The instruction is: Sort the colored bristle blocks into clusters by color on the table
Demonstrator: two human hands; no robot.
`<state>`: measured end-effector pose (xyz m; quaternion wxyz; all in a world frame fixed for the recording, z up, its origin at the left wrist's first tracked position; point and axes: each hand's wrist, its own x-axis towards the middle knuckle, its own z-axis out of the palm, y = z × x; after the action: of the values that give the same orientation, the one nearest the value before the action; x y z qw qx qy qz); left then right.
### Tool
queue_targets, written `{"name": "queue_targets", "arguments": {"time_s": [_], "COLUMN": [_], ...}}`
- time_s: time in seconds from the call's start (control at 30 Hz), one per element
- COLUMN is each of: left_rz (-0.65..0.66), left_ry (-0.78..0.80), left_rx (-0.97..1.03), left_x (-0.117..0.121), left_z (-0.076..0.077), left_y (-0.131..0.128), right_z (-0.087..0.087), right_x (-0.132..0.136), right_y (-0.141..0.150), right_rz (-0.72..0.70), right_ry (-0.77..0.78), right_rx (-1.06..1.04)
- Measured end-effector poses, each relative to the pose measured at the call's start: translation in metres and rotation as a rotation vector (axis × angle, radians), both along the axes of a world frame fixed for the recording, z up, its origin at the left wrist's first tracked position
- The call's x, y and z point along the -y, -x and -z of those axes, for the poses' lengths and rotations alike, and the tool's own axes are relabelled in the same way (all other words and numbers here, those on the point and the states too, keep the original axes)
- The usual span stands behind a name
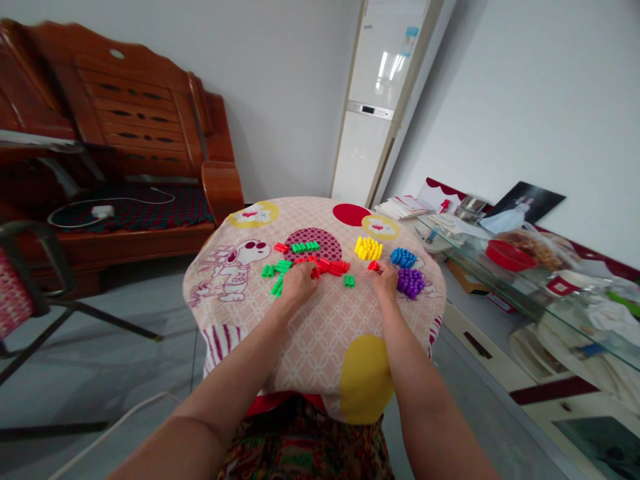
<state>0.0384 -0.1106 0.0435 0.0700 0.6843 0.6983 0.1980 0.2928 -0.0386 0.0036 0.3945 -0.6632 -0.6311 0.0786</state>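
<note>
On the cloth-covered tabletop point(320, 333), the left hand point(299, 285) grips a red block point(315, 273) in narrow-set fingers beside the red row point(336, 267); the right hand point(384, 280) pinches a second red block point(373, 265). Green blocks point(306, 247) lie near the left hand, which partly obscures the layout. Yellow point(369, 249), blue point(403, 258) and purple clusters point(411, 284) restrict clearance around the right.

Left hand point(301, 283) touching red pieces point(334, 267); right hand point(385, 281) holding small red piece point(373, 266) near yellow pieces point(369, 249).
</note>
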Motion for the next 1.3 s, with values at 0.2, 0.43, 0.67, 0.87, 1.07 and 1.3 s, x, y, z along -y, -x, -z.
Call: {"name": "queue_targets", "arguments": {"time_s": [0.2, 0.43, 0.67, 0.87, 1.07, 1.3], "left_rz": [-0.033, 0.373, 0.425, 0.467, 0.397, 0.418], "left_ry": [-0.089, -0.031, 0.006, -0.008, 0.040, 0.001], "left_rx": [-0.048, -0.139, 0.028, 0.159, 0.132, 0.137], "left_x": [-0.031, -0.064, -0.084, -0.095, -0.101, -0.096], "left_z": [-0.012, -0.021, -0.021, -0.016, 0.008, 0.005], "left_y": [0.018, -0.024, -0.045, -0.087, -0.103, -0.107], "right_z": [-0.005, 0.007, -0.002, -0.005, -0.004, -0.002], "right_x": [-0.015, -0.012, -0.003, -0.003, -0.004, -0.004], "right_y": [0.001, -0.006, -0.007, -0.008, -0.012, -0.015], "right_rz": [-0.015, -0.063, -0.132, -0.193, -0.215, -0.229], "right_ry": [0.002, -0.012, 0.024, 0.027, 0.061, 0.078], "right_rx": [0.022, -0.142, -0.215, -0.312, -0.331, -0.278]}}
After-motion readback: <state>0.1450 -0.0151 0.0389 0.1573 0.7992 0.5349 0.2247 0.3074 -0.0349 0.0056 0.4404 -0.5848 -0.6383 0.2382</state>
